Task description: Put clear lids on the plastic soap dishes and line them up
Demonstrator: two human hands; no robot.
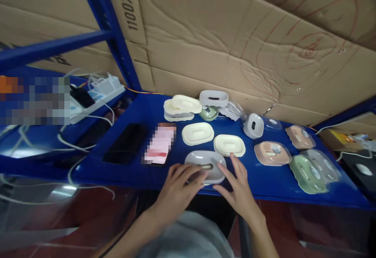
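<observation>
A grey oval dish [216,176] with a slot in its middle lies at the front edge of the blue table. My left hand [183,183] reaches over the dish's left side, fingers spread and touching it. On the dish's right side is my right hand [236,179], its thumb and fingers apart, a fingertip near the rim. Just behind the dish are two cream oval pieces, one at the left [197,133] and one at the right [229,145], the latter close to my right fingertips.
Left of the dish lie a lit phone [161,144] and a black phone [125,143]. Stacked cream pieces [186,104] and a grey dish [214,98] stand behind. Pink [272,153] and green [308,174] dishes in clear covers lie right. Cardboard [205,35] backs the table [117,175].
</observation>
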